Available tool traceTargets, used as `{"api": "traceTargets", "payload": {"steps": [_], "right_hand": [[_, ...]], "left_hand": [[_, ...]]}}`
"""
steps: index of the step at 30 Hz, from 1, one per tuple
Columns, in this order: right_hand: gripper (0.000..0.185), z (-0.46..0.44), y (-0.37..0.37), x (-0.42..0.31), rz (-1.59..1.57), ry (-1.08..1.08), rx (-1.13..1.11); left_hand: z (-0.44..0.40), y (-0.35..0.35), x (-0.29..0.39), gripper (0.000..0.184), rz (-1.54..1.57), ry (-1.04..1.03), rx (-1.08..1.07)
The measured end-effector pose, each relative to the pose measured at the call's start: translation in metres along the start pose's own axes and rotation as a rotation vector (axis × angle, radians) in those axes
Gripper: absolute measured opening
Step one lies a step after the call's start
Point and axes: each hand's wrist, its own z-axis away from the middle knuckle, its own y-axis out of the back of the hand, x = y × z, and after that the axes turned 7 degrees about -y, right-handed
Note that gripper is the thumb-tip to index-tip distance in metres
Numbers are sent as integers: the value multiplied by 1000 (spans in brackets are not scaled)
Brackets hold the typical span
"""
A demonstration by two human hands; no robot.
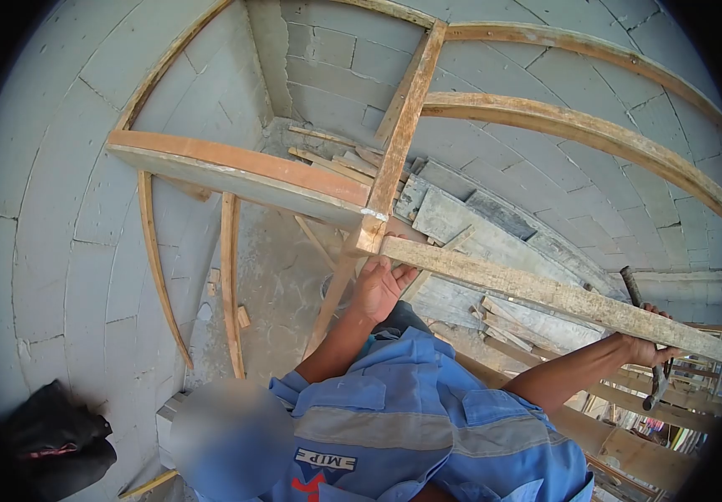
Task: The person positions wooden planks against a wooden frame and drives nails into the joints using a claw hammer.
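A long, rough wooden beam [545,293] slants from the middle of the view to the right edge. Its near-left end meets the corner of a timber frame [411,125]. My left hand [378,289] holds that end from below, palm up, with its fingers against the wood. Farther along, my right hand [652,345] grips the beam from its lower side. A hammer [631,286] is at my right hand too, its dark handle showing above the beam and its metal part below. The beam hides some of my right fingers.
Grey block walls [68,226] surround the frame. A plank-faced wooden box beam [244,167] joins the corner from the left. Boards and panels [478,222] lie piled on the floor below. Thin upright timbers [229,284] stand left, and a black bag [60,435] is at lower left.
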Motion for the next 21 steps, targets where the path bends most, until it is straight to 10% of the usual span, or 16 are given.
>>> {"api": "traceTargets", "payload": {"steps": [9, 14, 21], "right_hand": [[61, 26, -40, 15, 141, 91, 274], [59, -4, 12, 4, 22, -28, -56], [66, -18, 37, -5, 12, -61, -138]], "left_hand": [[0, 17, -12, 35, 13, 8, 215], [-1, 2, 1, 29, 48, 43, 137], [-5, -2, 6, 66, -1, 36, 71]]}}
